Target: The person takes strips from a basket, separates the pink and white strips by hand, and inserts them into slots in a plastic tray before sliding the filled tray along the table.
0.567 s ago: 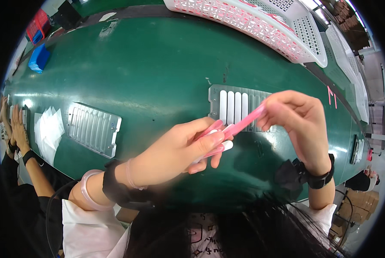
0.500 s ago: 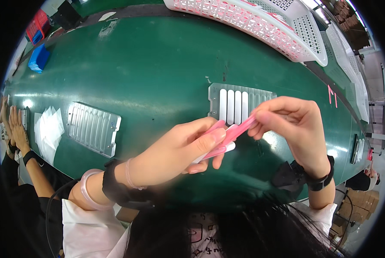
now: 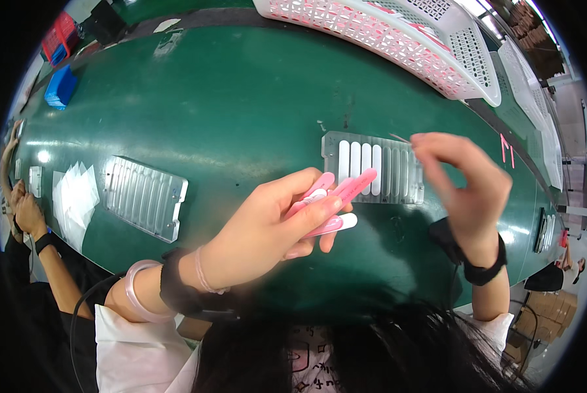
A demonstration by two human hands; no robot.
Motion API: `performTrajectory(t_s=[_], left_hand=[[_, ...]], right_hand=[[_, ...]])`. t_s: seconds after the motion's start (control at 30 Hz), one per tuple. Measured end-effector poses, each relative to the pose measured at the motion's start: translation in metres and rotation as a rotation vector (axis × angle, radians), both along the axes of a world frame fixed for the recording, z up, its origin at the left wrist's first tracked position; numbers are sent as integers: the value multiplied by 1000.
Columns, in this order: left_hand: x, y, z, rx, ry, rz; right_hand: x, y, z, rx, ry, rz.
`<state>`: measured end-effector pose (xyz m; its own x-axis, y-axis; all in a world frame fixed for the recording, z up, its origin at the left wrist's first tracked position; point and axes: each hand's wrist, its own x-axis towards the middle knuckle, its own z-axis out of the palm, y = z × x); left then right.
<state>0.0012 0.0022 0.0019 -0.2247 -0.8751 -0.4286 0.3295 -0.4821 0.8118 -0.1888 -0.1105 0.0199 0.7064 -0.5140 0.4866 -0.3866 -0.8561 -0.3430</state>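
My left hand [image 3: 283, 219] is closed round a loose bundle of pink and white nail files [image 3: 359, 185], flat strips with rounded ends fanning out past the thumb. Apart from the bundle, my right hand [image 3: 460, 183] is raised at the right edge of a clear slotted tray [image 3: 405, 171]. Thumb and forefinger pinch one thin nail file [image 3: 400, 138], seen edge-on and slightly blurred. White nail files [image 3: 355, 164] lie side by side in the tray's left slots; the slots to their right hold none. My left hand's bundle overlaps the tray's near edge.
A second clear slotted tray [image 3: 146, 196] lies left on the green table [image 3: 228, 98], beside white sheets [image 3: 76, 200]. A white perforated basket [image 3: 385, 39] with pink pieces stands at the far side. Blue pieces [image 3: 60, 87] lie far left. Another person's hands [image 3: 30, 213] work at the left edge.
My right hand has drawn away from the bundle, up and to the right, with one nail file in its fingers. My left hand stays nearly in place.
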Motion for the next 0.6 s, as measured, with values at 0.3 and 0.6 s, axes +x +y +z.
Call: performTrajectory(t_s=[0.3, 0.6], left_hand=[[2, 0, 1, -10, 7, -19], [2, -2, 6, 55, 113, -169]], right_hand=[[-9, 29, -10, -218, 428, 173], [6, 22, -2, 1394, -334, 300]])
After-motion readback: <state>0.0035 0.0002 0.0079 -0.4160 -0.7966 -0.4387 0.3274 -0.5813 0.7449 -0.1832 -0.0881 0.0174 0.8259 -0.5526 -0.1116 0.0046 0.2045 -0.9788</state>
